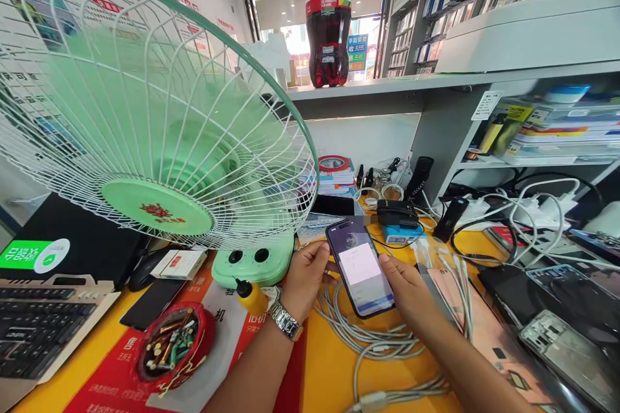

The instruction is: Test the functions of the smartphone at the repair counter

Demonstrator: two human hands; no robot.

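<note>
The person's left hand (307,277), with a metal-banded watch (284,320) at the wrist, holds a phone (361,271) by its left edge, while the right hand (405,284) grips the right edge, thumb at the lit screen; a loose coil of grey cable (368,350) lies beneath on the yellow tabletop (322,377). To the left stands a green fan (157,208); nearer are a yellow bottle (252,298), a red bowl (207,322) of cigarette butts (169,345) and a keyboard (36,329); beyond, a cola bottle (329,45) stands upright on a ledge (387,86).
</note>
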